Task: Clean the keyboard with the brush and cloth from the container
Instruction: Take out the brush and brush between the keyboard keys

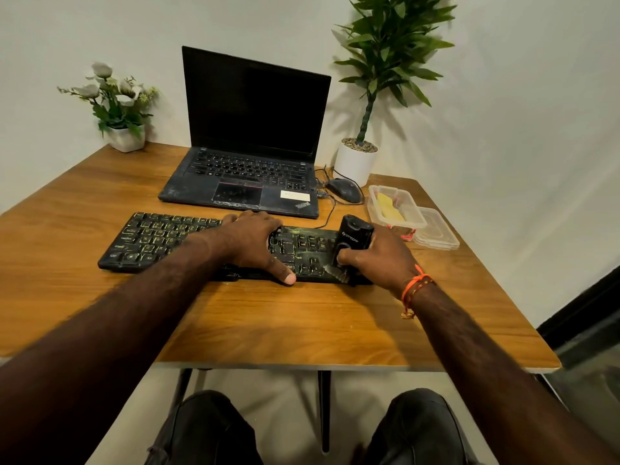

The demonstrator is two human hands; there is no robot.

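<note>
Right hand: we see the right hand (379,260) with fingers curled round the black brush (352,246), bristles on the keyboard's right end.
Left hand: the left hand (251,243) lies flat, fingers relaxed, on the keyboard (151,239) mid-table.
Container: the container (396,204) holds the yellow cloth (389,206), near the table's right edge.
Laptop: the laptop (248,156) stands open toward the far edge.

Under the left hand (248,243) and the right hand (379,260), a wooden table (268,323), warm orange-brown grain, pale edge. Beyond both hands, plain off-white walls (503,129), evenly lit, soft shadows only. Far beyond the left hand, a small flower pot (127,139); beyond the right hand, a tall leafy plant (389,52). Below the hands, dark table legs (323,411) on a pale floor (134,397). Right of the right hand, a dark frame (583,303).
</note>
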